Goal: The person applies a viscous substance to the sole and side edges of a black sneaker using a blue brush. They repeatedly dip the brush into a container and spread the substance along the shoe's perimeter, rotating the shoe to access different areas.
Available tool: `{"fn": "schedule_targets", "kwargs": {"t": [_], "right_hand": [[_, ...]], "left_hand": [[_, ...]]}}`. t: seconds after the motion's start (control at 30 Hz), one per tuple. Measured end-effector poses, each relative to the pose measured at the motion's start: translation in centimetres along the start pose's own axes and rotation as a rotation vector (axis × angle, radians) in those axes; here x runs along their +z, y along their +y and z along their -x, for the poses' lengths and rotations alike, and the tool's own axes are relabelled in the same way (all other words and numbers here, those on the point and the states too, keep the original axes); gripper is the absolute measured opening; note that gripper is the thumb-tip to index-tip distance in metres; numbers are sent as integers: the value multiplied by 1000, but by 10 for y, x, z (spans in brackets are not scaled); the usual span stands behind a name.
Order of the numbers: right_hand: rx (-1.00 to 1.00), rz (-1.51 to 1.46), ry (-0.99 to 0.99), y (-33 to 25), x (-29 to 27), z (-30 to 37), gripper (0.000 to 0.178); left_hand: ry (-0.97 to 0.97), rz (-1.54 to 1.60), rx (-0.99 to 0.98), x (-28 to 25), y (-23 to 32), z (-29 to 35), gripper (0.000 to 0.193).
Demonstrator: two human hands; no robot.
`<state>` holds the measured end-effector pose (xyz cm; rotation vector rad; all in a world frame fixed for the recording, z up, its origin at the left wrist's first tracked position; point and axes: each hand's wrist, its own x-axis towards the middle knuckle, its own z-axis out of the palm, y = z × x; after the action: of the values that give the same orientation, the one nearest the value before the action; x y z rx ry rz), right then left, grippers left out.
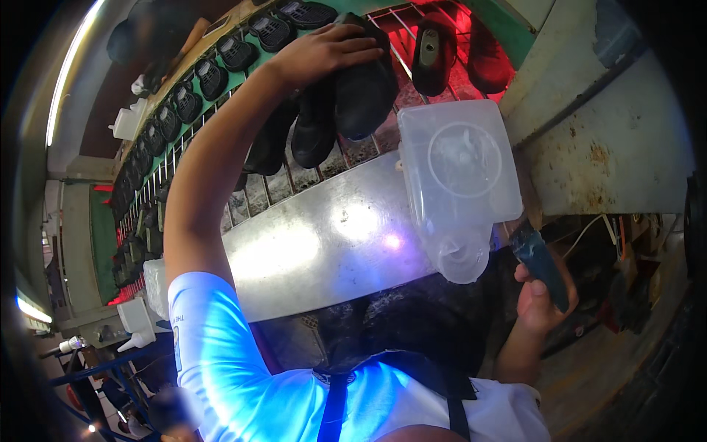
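Observation:
My left hand [328, 53] reaches to the far middle with its fingers closed over the upper part of a black shoe [364, 96]. The shoe is on a wire rack [269, 188], and another black shoe [313, 136] sits just left of it. At the right, my right hand [541, 302] is wrapped round a dark teal-handled tool [545, 272]. The tool's upper end is beside a translucent plastic container [460, 158] with a round outline on top and a rounded spout at its near end. What the tool's working end looks like is unclear.
A metal ledge [309, 247] runs along the rack's near side. Beyond the rack, several dark shoe soles [211, 79] line a green strip. More shoes [434, 55] lie under red light at the far right. A stained metal panel [589, 158] stands right; another white container [136, 324] is left.

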<state>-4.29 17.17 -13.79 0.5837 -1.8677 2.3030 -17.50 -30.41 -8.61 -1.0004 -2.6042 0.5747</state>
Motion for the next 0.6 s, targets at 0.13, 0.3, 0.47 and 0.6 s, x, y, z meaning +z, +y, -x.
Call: {"fn": "schedule_targets", "kwargs": {"t": [0.13,0.3,0.47,0.6], "right_hand": [[32,41,-1,0,0,5,51],[3,46,-43,5,0,4,50],[-99,13,-185,9,14,-14,47],[-28,-266,-93,-5,48,-42,42]], "left_hand": [[-129,-153,196,53,-2,-23,50],[-112,-230,212,81,19,-35,47],[-199,-217,68,74,31,-32,57],[-15,-99,-278,36,57,-17,75]]}}
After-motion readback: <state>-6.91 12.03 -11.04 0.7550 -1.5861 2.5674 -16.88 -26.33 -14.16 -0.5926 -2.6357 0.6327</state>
